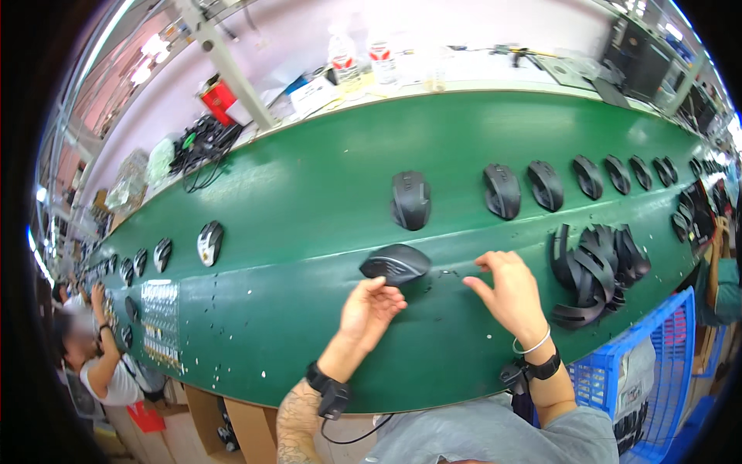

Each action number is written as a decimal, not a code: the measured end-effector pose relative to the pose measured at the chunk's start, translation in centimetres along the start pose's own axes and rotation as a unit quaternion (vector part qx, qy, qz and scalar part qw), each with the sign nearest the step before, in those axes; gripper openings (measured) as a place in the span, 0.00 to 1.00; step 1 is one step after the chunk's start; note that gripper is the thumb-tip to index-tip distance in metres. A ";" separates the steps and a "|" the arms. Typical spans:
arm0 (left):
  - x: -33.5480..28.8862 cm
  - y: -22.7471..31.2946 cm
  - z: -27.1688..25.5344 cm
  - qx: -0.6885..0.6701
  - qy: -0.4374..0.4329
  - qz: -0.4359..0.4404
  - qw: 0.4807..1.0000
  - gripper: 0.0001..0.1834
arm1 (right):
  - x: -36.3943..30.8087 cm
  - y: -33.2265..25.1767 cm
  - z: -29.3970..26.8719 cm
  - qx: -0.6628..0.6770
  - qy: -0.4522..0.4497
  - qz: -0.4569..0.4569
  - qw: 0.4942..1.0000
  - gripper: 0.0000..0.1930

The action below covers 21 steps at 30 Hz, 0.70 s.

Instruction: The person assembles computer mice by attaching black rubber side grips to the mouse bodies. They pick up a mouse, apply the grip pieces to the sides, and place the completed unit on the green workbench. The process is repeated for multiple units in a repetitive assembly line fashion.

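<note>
A black computer mouse (pixel 396 264) lies turned sideways on the green work surface in front of me. My left hand (pixel 366 311) is at its near edge, palm partly turned up and fingers loosely bent. The fingertips reach the mouse's edge, but no grip around it shows. To the right, my right hand (pixel 508 290) hovers with thumb and forefinger apart and nothing between them. Small dark bits (pixel 448 273) lie between the mouse and that hand. Beyond my right hand is a heap of curved black shell pieces (pixel 595 267).
Another black mouse (pixel 410 200) stands farther back, with a row of mice (pixel 546 185) running right. Silver-and-black mice (pixel 209 243) line the left, near a clear tray of small parts (pixel 161 321). A blue crate (pixel 641 363) stands at lower right; a co-worker (pixel 104 359) sits far left.
</note>
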<state>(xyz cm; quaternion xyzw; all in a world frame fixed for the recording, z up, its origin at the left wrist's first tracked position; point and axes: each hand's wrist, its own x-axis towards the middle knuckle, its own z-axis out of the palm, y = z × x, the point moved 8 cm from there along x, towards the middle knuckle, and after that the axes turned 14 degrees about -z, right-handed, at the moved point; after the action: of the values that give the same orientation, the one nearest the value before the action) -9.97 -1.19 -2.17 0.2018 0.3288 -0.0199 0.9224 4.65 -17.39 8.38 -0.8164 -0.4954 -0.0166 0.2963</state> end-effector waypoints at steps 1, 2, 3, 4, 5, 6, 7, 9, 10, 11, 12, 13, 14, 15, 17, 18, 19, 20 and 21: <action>0.2 1.5 -0.5 0.011 -0.001 0.026 1.000 0.11 | -0.7 0.6 -1.3 -0.025 0.004 0.015 1.000 0.14; 0.6 3.3 -2.1 0.049 -0.003 0.057 0.997 0.11 | -1.5 1.1 -2.8 -0.050 0.008 0.030 0.998 0.15; 0.8 5.6 -3.5 0.103 0.026 0.097 0.990 0.11 | -2.4 1.7 -3.9 -0.062 -0.014 0.067 0.996 0.18; 0.5 7.9 -3.2 0.185 0.080 0.147 0.968 0.10 | -3.8 2.5 -4.8 -0.100 -0.030 0.092 0.990 0.22; 0.7 9.9 -2.8 0.253 0.117 0.158 0.947 0.09 | -5.0 3.2 -5.7 -0.147 -0.049 0.116 0.981 0.23; 1.0 11.9 -3.8 0.297 0.134 0.163 0.931 0.09 | -6.0 3.7 -6.4 -0.188 -0.068 0.133 0.971 0.24; 2.0 13.5 -4.8 0.330 0.130 0.145 0.924 0.10 | -7.2 4.2 -6.9 -0.201 -0.071 0.149 0.966 0.25; 2.7 15.8 -4.9 0.422 0.177 0.144 0.878 0.11 | -8.7 4.5 -7.4 -0.232 -0.068 0.150 0.959 0.22; 3.2 17.1 -5.5 0.478 0.185 0.150 0.846 0.10 | -9.3 4.5 -7.5 -0.245 -0.067 0.146 0.956 0.21; 3.5 17.7 -5.8 0.498 0.190 0.140 0.835 0.12 | -9.5 4.2 -7.3 -0.269 -0.041 0.110 0.956 0.15; 3.6 18.3 -6.2 0.517 0.196 0.131 0.823 0.13 | -9.8 4.3 -7.2 -0.271 -0.045 0.104 0.956 0.14; 3.6 18.6 -6.6 0.534 0.204 0.122 0.811 0.14 | -9.8 4.2 -7.1 -0.273 -0.048 0.097 0.956 0.12; 3.4 18.9 -5.9 0.609 0.253 0.155 0.736 0.15 | -9.9 4.4 -6.9 -0.278 -0.051 0.095 0.955 0.10; 2.6 18.8 -4.7 0.673 0.299 0.186 0.651 0.15 | -10.0 4.4 -7.2 -0.280 -0.032 0.080 0.956 0.07; 0.5 17.6 -1.6 0.723 0.383 0.243 0.521 0.16 | -10.4 4.6 -7.7 -0.276 -0.030 0.074 0.958 0.07; -0.3 17.2 -0.9 0.710 0.391 0.254 0.528 0.15 | -10.4 4.5 -7.7 -0.270 -0.030 0.066 0.960 0.07; -0.9 16.8 -0.4 0.696 0.399 0.264 0.536 0.15 | -10.4 4.5 -7.8 -0.270 -0.031 0.063 0.960 0.08; -1.4 16.4 -0.1 0.681 0.405 0.275 0.544 0.15 | -10.3 4.5 -7.9 -0.272 -0.032 0.060 0.960 0.08; -1.8 15.6 0.3 0.671 0.390 0.282 0.565 0.15 | -10.2 4.4 -8.0 -0.273 -0.034 0.057 0.960 0.09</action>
<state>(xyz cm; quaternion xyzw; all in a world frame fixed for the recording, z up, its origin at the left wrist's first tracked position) -8.51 12.82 4.76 0.8331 0.4749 0.1066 0.2628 5.21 -30.98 9.60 -0.8932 -0.4343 -0.1071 0.0454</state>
